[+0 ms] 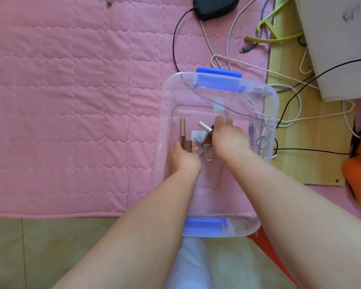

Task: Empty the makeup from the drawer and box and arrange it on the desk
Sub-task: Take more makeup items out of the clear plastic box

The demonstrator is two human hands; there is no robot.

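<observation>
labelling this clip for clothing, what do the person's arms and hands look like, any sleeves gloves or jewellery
Both forearms are bare as far as the frame shows, with no sleeves in view. The left hand and right hand wear no gloves, and no rings, watch or bracelets show. Nails are not clear enough to judge. Pale bluish-white clothing shows between the arms at the bottom edge.
</observation>
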